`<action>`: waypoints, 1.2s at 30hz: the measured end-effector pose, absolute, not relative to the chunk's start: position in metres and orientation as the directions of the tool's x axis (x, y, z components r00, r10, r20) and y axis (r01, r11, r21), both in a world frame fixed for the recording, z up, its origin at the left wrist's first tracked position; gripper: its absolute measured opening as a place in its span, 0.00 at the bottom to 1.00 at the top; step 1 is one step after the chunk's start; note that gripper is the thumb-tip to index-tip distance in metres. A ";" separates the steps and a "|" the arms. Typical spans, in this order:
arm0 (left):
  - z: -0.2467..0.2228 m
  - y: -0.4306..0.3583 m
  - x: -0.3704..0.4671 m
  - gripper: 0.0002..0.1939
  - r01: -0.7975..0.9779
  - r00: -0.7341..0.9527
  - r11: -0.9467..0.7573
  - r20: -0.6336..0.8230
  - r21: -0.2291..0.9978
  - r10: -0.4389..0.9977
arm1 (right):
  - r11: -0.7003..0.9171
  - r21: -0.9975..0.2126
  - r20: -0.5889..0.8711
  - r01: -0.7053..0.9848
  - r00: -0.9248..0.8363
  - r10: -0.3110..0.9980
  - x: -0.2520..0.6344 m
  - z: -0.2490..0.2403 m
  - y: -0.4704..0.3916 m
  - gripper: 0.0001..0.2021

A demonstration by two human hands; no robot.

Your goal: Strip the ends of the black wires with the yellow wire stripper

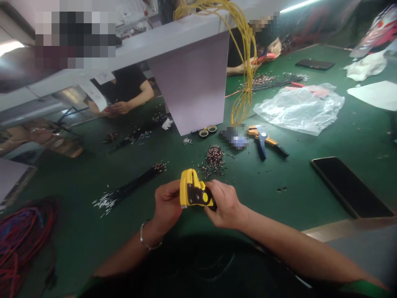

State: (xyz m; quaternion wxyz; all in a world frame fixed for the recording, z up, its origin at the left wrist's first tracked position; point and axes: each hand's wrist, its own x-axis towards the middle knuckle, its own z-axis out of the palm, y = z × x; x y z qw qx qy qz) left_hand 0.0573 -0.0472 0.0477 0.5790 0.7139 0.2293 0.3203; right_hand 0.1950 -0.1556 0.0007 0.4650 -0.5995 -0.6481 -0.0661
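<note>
My right hand (228, 203) is wrapped round the handles of a yellow and black wire stripper (195, 190), its head pointing left and up. At the left side of that head, my left hand (167, 207) has its fingers pinched together; what they hold, if anything, is hidden. Just beyond the tool lies a pile of short stripped wire ends (214, 156). To the left, a bundle of black wires (133, 185) rests on the green table (263, 186), with bright ends nearest me and coppery ends farther off.
A blue and orange wire stripper (263, 138), two tape rolls (204, 133) and a clear plastic bag (300, 109) lie beyond my hands. A phone (349, 186) is at right, red cable coils (25, 244) at left. Yellow cables (248, 62) hang from a shelf. Co-workers' hands (120, 107) work opposite.
</note>
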 end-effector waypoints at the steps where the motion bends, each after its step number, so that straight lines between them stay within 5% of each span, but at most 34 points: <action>1: 0.048 -0.047 0.057 0.03 -0.048 0.682 -0.235 0.203 0.971 0.702 | 0.274 -0.464 0.689 0.843 0.148 0.709 0.195 0.001 -0.156 0.21; 14: 0.043 -0.044 0.056 0.02 -0.043 0.659 -0.257 0.221 0.966 0.719 | 0.219 -0.423 0.676 0.879 0.145 0.722 0.194 0.004 -0.155 0.15; 20: 0.039 -0.040 0.058 0.03 -0.112 0.677 -0.213 0.231 0.971 0.699 | 0.217 -0.445 0.667 0.869 0.161 0.728 0.193 0.001 -0.154 0.13; 27: 0.044 -0.042 0.064 0.03 0.018 0.662 -0.144 0.096 0.989 0.743 | 0.222 -0.561 0.625 0.798 0.233 0.745 0.190 -0.009 -0.153 0.14; 31: 0.052 -0.039 0.072 0.01 0.095 0.632 -0.017 -0.047 0.995 0.774 | 0.163 -0.803 0.464 0.574 0.429 0.775 0.194 -0.011 -0.147 0.15; 36: 0.057 -0.031 0.079 0.04 0.107 0.624 0.200 -0.222 0.974 0.749 | 0.050 -0.998 0.021 -0.029 0.612 0.790 0.209 -0.010 -0.135 0.11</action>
